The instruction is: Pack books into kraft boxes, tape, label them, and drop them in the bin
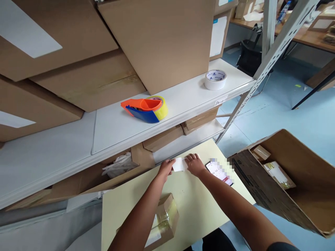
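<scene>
A small white paper slip [179,164] is stretched between my two hands, just above the pale yellow table [191,198]. My left hand [166,168] pinches its left end between thumb and fingers. At the other end, my right hand [194,164] has its fingers bent over the paper, and the thumb is partly hidden. Close to my right wrist lies a phone [219,172] with a lit screen showing a timer. Partly behind my left forearm sits a taped cardboard box [167,218] with a white label.
On the grey shelf [112,130] are an orange and blue tape dispenser [143,108] with yellow tape and a white tape roll [215,80]. Large cartons [162,42] stand behind them. An open cardboard box [261,188] holding small parcels is at the right, beside the table.
</scene>
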### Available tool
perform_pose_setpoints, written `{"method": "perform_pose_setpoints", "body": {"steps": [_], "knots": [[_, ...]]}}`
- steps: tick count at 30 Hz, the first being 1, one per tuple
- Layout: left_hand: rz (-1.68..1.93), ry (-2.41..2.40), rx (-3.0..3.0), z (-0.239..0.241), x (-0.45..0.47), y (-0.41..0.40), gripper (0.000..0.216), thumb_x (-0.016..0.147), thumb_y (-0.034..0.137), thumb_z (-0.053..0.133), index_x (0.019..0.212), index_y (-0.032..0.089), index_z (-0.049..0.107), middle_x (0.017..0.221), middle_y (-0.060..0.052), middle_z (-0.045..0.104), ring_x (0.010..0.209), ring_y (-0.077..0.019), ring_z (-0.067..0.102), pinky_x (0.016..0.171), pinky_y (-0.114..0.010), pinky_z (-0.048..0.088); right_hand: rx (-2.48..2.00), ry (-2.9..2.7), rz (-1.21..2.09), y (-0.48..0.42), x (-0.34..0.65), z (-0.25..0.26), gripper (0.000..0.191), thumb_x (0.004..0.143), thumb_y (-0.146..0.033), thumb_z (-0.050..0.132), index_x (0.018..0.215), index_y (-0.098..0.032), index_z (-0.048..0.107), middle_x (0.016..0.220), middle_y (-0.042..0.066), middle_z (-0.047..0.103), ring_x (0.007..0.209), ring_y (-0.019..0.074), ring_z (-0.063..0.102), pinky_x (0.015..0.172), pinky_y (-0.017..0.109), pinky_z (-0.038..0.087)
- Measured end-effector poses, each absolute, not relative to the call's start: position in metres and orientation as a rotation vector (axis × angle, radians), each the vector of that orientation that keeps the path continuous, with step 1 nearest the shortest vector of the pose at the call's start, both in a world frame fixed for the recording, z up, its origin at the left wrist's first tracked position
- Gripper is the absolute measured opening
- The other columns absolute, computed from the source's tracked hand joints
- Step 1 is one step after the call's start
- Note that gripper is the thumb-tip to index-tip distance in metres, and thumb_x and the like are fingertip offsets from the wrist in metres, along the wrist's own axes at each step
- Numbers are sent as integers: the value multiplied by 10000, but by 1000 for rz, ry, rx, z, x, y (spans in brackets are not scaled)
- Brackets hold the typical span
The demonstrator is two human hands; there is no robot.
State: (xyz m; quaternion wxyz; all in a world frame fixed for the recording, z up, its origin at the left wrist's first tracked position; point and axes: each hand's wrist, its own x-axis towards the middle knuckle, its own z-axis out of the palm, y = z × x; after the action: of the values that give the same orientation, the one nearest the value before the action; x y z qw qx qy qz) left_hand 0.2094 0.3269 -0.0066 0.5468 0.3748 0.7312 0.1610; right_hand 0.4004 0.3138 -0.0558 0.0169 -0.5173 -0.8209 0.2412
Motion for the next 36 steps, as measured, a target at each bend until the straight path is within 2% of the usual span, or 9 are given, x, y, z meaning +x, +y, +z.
{"method": "perform_pose_setpoints", "body": {"steps": [3,7,12,17,20,28,32,36], "knots": [[401,1779,849,-8,188,320,384,746,520,707,853,163,617,665,5,597,538,-95,510,452,-194,243,-1477,-2716,701,320,408,-59,486,870,-94,541,1346,-146,623,1494,177,535,1467,328,347,1224,528,197],[434,1797,807,-11,172,303,392,734,544,693,823,175,598,678,0,600,564,-104,533,450,-193,209,-1434,-2754,641,320,413,-62,522,866,-101,527,1382,-124,601,1558,190,461,1486,353,320,1223,562,197],[491,1810,786,-14,161,290,374,713,544,669,793,195,558,708,-2,599,591,-108,536,456,-189,229,-1394,-2773,586,310,396,-62,533,918,-222,525,1441,-123,543,1554,205,457,1404,359,416,1164,519,312],[514,1834,755,-18,151,289,335,721,501,656,807,190,565,706,-7,605,602,-113,555,454,-185,215,-1454,-2797,564,314,381,-63,516,950,-151,399,1448,-123,528,1492,211,514,1310,350,477,1048,488,409],[499,1845,717,-20,146,289,304,738,474,649,808,185,583,692,-13,615,616,-127,593,453,-188,218,-1451,-2800,583,316,379,-67,528,945,-136,385,1456,-97,513,1469,227,522,1283,356,489,1010,480,435],[366,1861,691,-21,140,280,261,744,388,650,642,196,506,586,18,551,511,-111,542,447,-207,231,-1443,-2780,624,314,377,-78,607,908,-121,421,1514,-138,445,1495,194,506,1336,347,455,1077,493,413],[278,1891,779,-16,131,281,258,757,333,622,580,203,486,527,16,529,477,-119,513,454,-227,243,-1422,-2817,614,315,377,-76,595,913,-109,413,1507,-111,452,1490,216,501,1334,355,463,1074,485,419],[280,1984,942,15,108,275,242,800,341,590,606,217,514,527,3,553,558,-163,566,521,-251,340,-1440,-2801,646,314,378,-72,611,892,-86,442,1502,-124,459,1491,202,506,1365,347,446,1113,479,396]]}}
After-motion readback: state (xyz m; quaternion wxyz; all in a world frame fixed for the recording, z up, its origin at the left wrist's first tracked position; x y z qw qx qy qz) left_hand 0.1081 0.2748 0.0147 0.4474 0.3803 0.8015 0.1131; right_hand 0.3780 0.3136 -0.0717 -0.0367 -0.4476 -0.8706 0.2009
